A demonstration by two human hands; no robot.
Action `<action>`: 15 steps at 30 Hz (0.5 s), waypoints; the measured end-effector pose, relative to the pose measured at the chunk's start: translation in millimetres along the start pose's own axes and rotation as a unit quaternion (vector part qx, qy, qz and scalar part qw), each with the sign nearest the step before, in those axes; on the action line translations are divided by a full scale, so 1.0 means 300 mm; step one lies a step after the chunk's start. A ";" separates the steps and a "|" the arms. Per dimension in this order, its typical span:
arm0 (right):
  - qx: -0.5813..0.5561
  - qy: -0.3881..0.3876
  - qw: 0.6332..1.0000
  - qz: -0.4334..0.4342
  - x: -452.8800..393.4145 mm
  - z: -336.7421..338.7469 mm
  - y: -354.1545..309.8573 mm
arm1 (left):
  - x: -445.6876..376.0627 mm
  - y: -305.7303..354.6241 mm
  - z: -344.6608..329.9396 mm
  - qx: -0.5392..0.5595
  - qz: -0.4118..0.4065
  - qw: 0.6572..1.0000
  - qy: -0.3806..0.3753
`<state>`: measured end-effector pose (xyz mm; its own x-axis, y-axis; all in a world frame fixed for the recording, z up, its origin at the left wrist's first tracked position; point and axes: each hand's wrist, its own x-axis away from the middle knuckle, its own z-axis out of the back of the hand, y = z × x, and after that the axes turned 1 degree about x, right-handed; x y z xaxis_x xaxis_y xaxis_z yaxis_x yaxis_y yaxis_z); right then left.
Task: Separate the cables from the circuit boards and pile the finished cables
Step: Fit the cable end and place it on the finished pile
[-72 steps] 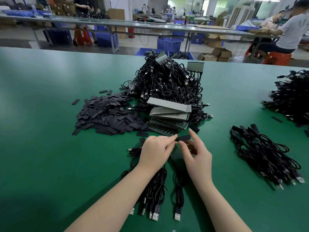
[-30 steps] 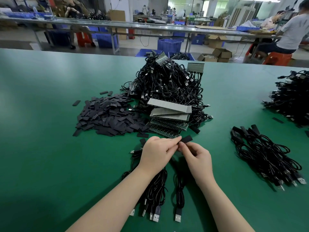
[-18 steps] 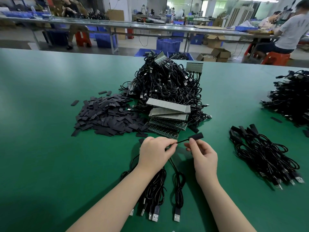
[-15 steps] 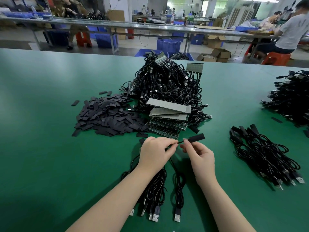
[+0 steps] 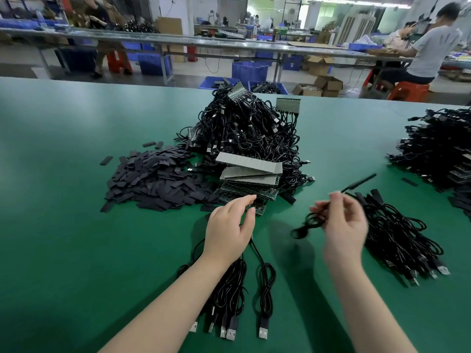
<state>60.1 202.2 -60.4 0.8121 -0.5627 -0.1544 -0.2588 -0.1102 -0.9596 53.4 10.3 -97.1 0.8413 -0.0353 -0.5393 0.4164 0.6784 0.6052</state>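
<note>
We see the right hand [image 5: 342,225] and the cable [image 5: 313,220] it grips smeared by motion blur, so the cable's loops cannot be counted. The left hand [image 5: 230,229] covers the upper ends of the cables [image 5: 229,289] lying beneath its wrist. The frame's right edge cuts off the far cable heap [image 5: 441,151]. Within the central tangle [image 5: 249,133], we cannot trace single leads, and the lower circuit boards [image 5: 248,189] are partly covered.

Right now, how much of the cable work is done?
Done: a small pile of finished cables lies at the right. In hand: the right hand holds one freed cable beside that pile. Left: the big tangled heap and several cables near the left hand.
</note>
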 end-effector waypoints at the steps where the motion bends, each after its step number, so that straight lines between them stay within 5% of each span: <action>1: 0.050 0.014 0.998 0.039 -0.032 0.032 -0.037 | 0.000 0.001 -0.003 -0.003 -0.001 1.000 -0.003; 3: 0.233 0.018 0.966 0.111 -0.112 0.105 -0.099 | 0.000 0.001 -0.007 -0.009 -0.006 1.000 -0.006; 6: 0.530 0.009 0.837 0.136 -0.239 0.208 -0.150 | -0.003 -0.001 -0.007 -0.011 -0.006 1.000 -0.002; 9: 0.679 -0.003 0.728 0.093 -0.332 0.278 -0.127 | -0.003 0.002 -0.005 -0.009 -0.008 1.000 -0.003; 11: 0.720 -0.035 0.690 0.066 -0.356 0.312 -0.080 | -0.003 0.001 -0.005 -0.011 -0.009 1.000 -0.001; 15: 0.726 -0.069 0.681 0.064 -0.355 0.334 -0.013 | -0.002 -0.001 -0.008 -0.013 -0.010 1.000 0.002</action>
<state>26.9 344.7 -63.9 0.8991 -0.3978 -0.1828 0.3762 0.9156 -0.1419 52.0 11.8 -98.3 0.8313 -0.0466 -0.5538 0.4248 0.6958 0.5791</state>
